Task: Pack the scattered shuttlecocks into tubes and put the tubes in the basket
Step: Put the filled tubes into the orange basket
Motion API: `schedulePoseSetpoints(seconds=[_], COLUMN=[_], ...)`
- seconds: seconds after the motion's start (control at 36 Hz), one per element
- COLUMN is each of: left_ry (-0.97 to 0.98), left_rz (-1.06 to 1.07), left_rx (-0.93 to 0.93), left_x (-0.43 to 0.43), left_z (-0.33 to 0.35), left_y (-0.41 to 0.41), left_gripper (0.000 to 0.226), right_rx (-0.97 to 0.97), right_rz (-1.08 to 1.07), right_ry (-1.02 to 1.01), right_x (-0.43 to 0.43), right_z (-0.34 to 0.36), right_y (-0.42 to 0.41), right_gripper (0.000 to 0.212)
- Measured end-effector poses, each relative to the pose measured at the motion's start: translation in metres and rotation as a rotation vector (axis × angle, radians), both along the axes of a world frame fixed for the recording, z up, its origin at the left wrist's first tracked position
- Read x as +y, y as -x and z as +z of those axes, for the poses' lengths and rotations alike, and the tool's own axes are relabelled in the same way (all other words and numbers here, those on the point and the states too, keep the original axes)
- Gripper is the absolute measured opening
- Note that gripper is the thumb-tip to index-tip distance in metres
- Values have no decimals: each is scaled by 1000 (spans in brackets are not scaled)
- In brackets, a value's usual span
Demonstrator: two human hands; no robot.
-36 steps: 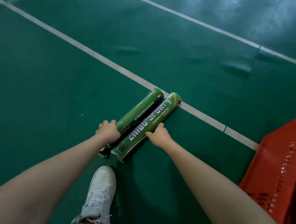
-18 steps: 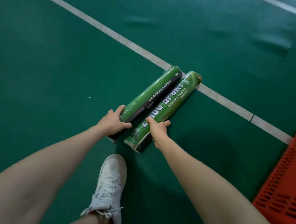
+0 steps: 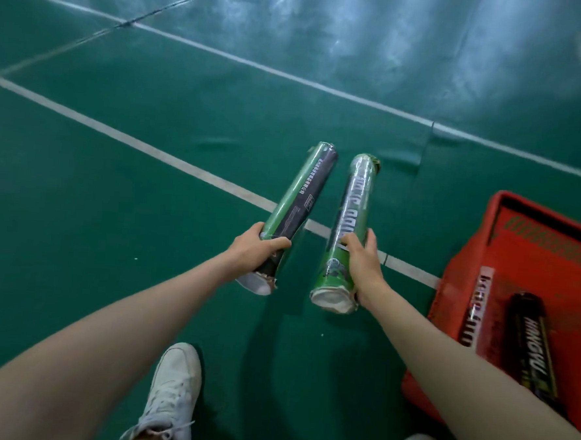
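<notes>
Blurred lettering is all I read on the green tube (image 3: 353, 220) gripped by the right hand (image 3: 362, 262), the left hand (image 3: 256, 249) clasping a green-and-black tube (image 3: 300, 200) beside it, left of the red basket (image 3: 524, 212), cut off at right, partly behind the right forearm (image 3: 444, 351).

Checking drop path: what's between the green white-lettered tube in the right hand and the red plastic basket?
Head view: only green court floor with a white painted line between the green white-lettered tube and red plastic basket.

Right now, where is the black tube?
In the head view, the black tube lies inside the red basket at the far right, just beyond the right forearm.
</notes>
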State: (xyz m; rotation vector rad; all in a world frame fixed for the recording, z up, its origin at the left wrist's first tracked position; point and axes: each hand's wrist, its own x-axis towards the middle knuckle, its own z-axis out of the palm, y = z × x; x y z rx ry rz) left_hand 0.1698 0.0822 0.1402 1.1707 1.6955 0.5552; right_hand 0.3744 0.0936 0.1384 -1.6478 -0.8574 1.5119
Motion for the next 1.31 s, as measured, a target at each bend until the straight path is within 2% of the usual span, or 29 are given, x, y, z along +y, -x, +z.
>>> schedulePoseSetpoints(seconds=[0.11,0.28,0.44,0.56,0.69,0.81,0.89,1.06,1.31], left_ry=[-42,-62,-19,27,44,155,165,185,142], left_rz=[-36,-152,-216,-285,-373,-408,-390,-459,-631], left_rx=[-114,-204,-298,-287,-154,-166,-170,47,309], left_x=[-2,-17,-34,-42,-50,-58,-60,-56,-61], left_z=[44,93,118,119,99,76,59,30,14], left_y=[-57,-148,-231,-272,-308,-322,-331,-347,-368], left_gripper=[53,41,43,48,52,68,79,93,92], right_rx=[-150,-303,-345,-399,-479,-589,-635,-719,-856], right_rz=[-27,-59,-143,-178,-190,-150,-122,14,130], right_ry=[-127,-263,-233,-145,17,153,226,335,461], right_x=[-12,-41,-81,-108,-120,-126,-121,-110,-102], right_z=[46,99,114,103,70,38,22,-8,-45], right_y=[-58,-147,-225,-265,-294,-301,-301,-303,-306], right_gripper=[72,75,79,85,81,75,75,79,82])
